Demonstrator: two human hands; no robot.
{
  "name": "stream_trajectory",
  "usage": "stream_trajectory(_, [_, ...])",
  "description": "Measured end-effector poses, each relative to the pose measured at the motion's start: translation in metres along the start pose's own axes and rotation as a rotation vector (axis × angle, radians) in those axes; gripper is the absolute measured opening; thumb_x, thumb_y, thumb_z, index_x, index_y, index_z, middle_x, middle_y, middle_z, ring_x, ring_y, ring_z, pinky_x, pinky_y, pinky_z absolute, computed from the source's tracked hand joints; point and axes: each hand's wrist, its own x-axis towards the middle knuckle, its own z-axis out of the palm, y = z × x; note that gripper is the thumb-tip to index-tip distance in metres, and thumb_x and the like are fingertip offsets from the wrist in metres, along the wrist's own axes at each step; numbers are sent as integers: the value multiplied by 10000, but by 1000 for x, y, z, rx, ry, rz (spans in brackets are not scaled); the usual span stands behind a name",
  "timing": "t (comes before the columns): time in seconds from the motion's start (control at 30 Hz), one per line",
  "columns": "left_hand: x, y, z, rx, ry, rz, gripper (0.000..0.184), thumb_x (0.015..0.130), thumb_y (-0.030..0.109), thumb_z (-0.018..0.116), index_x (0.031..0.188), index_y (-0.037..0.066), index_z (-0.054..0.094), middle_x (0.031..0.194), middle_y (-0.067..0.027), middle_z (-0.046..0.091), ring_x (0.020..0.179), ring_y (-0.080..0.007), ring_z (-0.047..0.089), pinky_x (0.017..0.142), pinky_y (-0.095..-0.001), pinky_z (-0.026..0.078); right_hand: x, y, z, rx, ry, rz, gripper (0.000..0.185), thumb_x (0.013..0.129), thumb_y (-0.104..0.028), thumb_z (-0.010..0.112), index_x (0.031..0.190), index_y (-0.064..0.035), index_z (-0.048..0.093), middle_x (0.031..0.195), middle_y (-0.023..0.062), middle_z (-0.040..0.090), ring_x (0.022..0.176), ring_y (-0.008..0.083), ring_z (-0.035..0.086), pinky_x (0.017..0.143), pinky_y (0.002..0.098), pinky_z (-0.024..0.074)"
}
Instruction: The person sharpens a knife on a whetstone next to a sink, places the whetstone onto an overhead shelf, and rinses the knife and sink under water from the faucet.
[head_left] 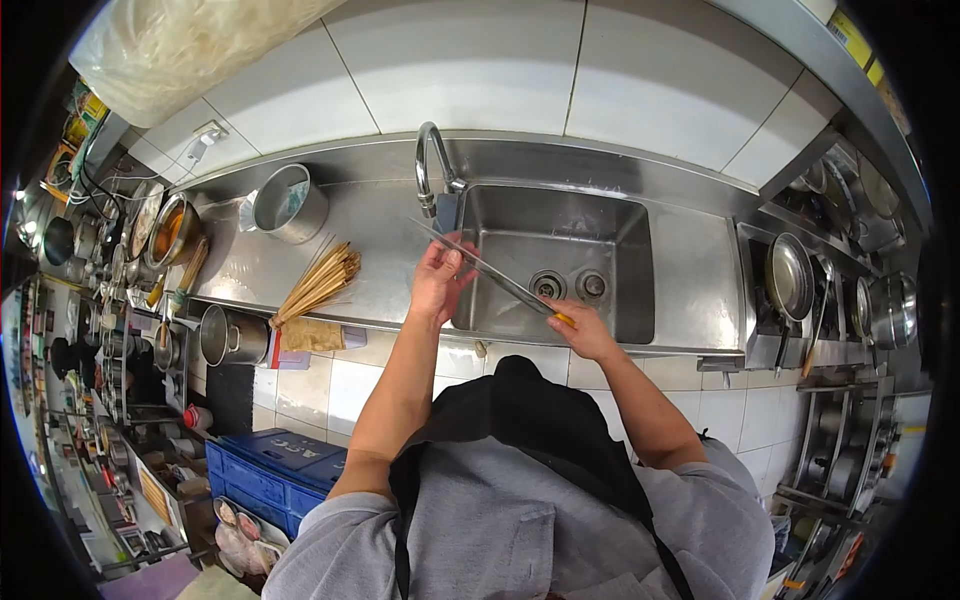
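Observation:
A long, slim knife (500,279) with a yellow handle is held slantwise over the front left part of the steel sink (630,215). My right hand (584,332) is closed around its handle, of which only a bit of yellow shows. Farther up the blade, toward its thin tip, my left hand (438,280) grips the metal between thumb and fingers. The chrome faucet (430,165) curves just beyond the tip, and I see no water flowing from it. Two drains lie in the bottom of the sink.
On the counter to the left are a bamboo whisk brush (318,284) and a metal pot (291,203). A frying pan (790,276) sits on the stove at right. A blue crate (270,470) stands on the floor behind my left arm; a filled plastic bag (180,50) hangs upper left.

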Motion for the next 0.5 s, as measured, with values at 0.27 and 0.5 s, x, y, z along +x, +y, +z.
stream_trajectory(0.27, [36, -29, 49, 151, 165, -53, 149, 959, 110, 753, 881, 144, 632, 898, 17, 694, 798, -130, 666, 714, -351, 614, -10, 52, -28, 202, -9, 156, 391, 1001, -219, 687, 1353, -54, 646, 1055, 111, 731, 849, 252, 681, 794, 356, 545])
stream_trajectory(0.5, [60, -55, 72, 343, 260, -105, 201, 913, 158, 819, 873, 138, 623, 824, 29, 664, 734, -123, 656, 672, -325, 591, -20, 68, -33, 450, 14, 292, 374, 1024, -185, 673, 1372, -57, 631, 812, -4, 596, 659, 68, 520, 588, 257, 469])
